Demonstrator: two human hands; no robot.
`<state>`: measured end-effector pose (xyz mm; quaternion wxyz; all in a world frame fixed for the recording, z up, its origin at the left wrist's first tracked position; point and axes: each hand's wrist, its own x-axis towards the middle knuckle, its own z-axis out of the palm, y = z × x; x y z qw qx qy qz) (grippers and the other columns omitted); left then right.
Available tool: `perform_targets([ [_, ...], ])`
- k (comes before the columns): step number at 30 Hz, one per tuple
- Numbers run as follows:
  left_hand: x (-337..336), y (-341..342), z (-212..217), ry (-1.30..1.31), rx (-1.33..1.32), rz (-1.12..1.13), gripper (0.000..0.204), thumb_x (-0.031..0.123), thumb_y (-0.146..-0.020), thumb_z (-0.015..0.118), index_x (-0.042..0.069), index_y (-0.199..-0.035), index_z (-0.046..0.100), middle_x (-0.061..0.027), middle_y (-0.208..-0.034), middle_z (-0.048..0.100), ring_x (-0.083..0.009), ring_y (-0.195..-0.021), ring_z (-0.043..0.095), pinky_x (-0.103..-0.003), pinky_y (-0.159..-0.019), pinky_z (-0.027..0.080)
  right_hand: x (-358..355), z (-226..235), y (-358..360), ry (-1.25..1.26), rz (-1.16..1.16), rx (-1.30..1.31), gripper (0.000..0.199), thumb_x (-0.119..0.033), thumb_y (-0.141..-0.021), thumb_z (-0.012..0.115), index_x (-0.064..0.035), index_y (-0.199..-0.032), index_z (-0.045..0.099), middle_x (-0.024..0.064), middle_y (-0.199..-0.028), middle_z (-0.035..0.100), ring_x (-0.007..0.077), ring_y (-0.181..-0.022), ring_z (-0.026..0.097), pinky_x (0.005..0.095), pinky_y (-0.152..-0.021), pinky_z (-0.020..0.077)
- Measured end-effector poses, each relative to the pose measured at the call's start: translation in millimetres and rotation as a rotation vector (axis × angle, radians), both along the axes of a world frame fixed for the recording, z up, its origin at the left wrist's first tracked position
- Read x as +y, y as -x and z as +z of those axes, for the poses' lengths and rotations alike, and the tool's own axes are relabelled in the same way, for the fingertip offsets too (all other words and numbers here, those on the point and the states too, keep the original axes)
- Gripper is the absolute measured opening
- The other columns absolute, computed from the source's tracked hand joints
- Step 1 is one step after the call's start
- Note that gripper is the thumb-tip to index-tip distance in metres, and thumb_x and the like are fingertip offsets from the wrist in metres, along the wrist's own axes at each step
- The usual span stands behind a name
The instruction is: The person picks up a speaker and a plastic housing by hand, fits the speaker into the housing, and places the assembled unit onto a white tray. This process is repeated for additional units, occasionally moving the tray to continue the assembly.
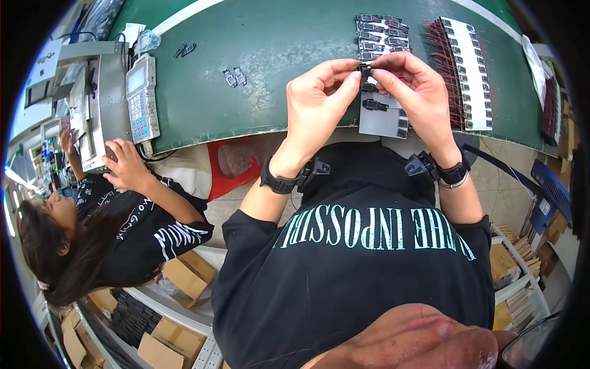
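Between the fingertips of my left hand [322, 98] and my right hand [418, 92] is a small black electronic part [366, 71], pinched from both sides above the table. My fingers hide much of it. Below and beyond it lies a white board [378, 126] bearing rows of similar small black parts [375, 106]. To the right, a second white strip [473, 74] carries small square black parts along its edges, with thin red wires [439, 55] fanning out from its left side.
Two small parts [235, 77] and a dark pair [185, 50] lie on the green table [276, 55]. At left stands a grey keypad device [142, 98] beside a machine, where a co-worker's hand [128, 166] is raised. Cardboard boxes [172, 338] fill shelves behind me.
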<state>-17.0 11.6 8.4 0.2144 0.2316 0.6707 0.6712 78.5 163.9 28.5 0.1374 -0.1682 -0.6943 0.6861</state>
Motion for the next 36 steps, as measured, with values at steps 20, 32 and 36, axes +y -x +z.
perform_targets([
  [20, -5, -1, -2, -0.049, -0.141, -0.068, 0.02, 0.005, -0.095, 0.067, -0.004, -0.113, 0.071, -0.0074, -0.097, 0.075, -0.0089, -0.089, 0.069, -0.022, -0.08, 0.055, 9, -11, 1, -0.131, 0.055, -0.045, 0.015, -0.01, -0.096, 0.066, -0.0007, -0.109, 0.066, -0.0005, -0.093, 0.065, 0.0042, -0.081, 0.06, 0.0202, -0.072, 0.0499],
  [32, -7, -10, 9, 0.022, -0.098, -0.089, 0.02, 0.0, -0.095, 0.066, -0.005, -0.114, 0.069, -0.0107, -0.102, 0.074, -0.0135, -0.093, 0.071, -0.024, -0.084, 0.057, 9, -5, -4, 0.147, 0.179, -0.001, 0.023, -0.005, -0.097, 0.064, -0.0017, -0.119, 0.056, 0.0023, -0.105, 0.061, 0.0093, -0.094, 0.061, 0.0255, -0.084, 0.0539],
  [36, -7, -8, 9, -0.027, -0.129, -0.079, 0.02, 0.0, -0.094, 0.066, -0.005, -0.113, 0.069, -0.0103, -0.102, 0.074, -0.0124, -0.092, 0.071, -0.023, -0.083, 0.057, 5, -8, -2, 0.087, 0.174, 0.028, 0.024, -0.003, -0.097, 0.061, -0.0024, -0.12, 0.054, 0.0024, -0.103, 0.061, 0.0099, -0.094, 0.061, 0.0261, -0.086, 0.0539],
])
